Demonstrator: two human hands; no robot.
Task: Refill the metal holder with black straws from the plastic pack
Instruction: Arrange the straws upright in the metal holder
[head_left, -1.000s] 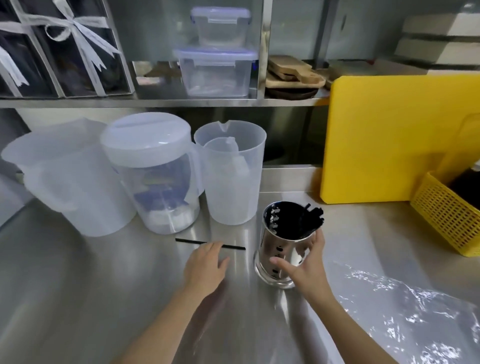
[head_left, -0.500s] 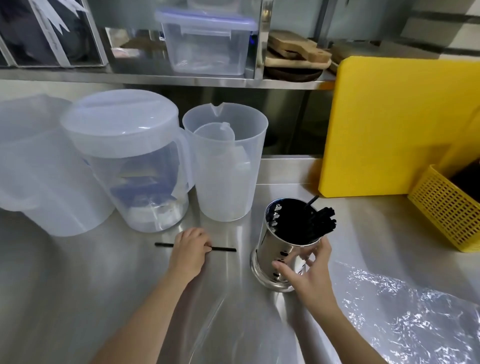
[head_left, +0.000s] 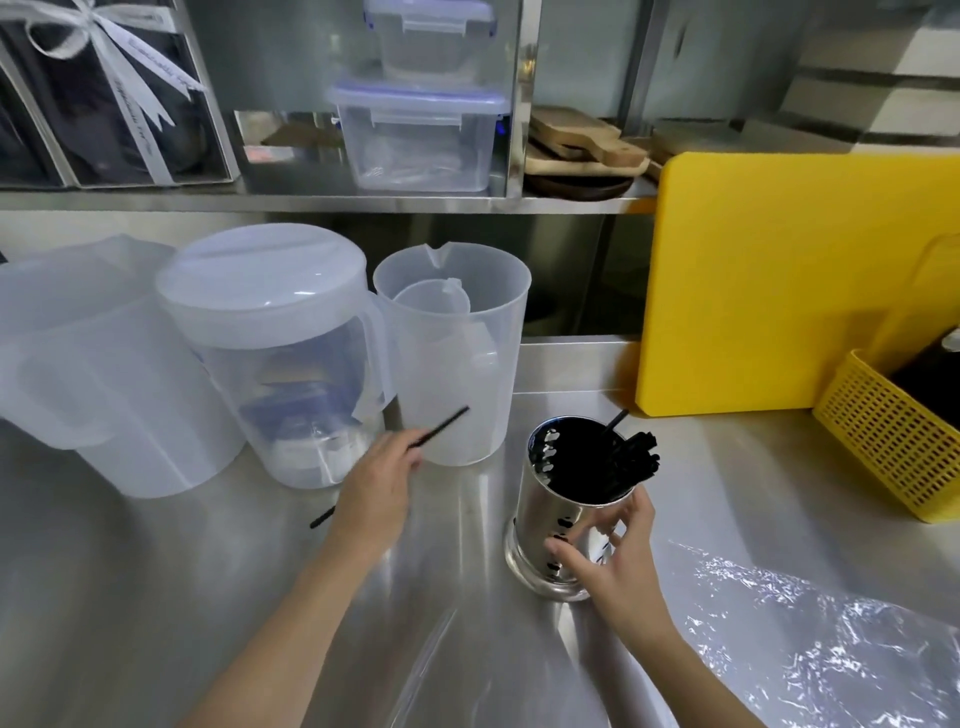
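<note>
The perforated metal holder (head_left: 553, 525) stands on the steel counter, holding a bunch of black straws (head_left: 631, 457) that lean to its right rim. My right hand (head_left: 615, 558) is wrapped around the holder's lower front. My left hand (head_left: 376, 486) pinches a single black straw (head_left: 441, 428) by its middle, lifted off the counter and tilted up to the right, left of the holder. The clear plastic pack (head_left: 810, 639) lies flat and crumpled at the lower right; I see no straws in it.
Three translucent plastic pitchers (head_left: 270, 353) stand behind my left hand. A yellow cutting board (head_left: 779, 280) leans at the back right, next to a yellow basket (head_left: 893, 436). A shelf above carries lidded containers (head_left: 421, 135) and wooden boards.
My left hand has picked the lone straw up from the counter and raised it, tilted toward the holder. My right hand stays on the holder.
</note>
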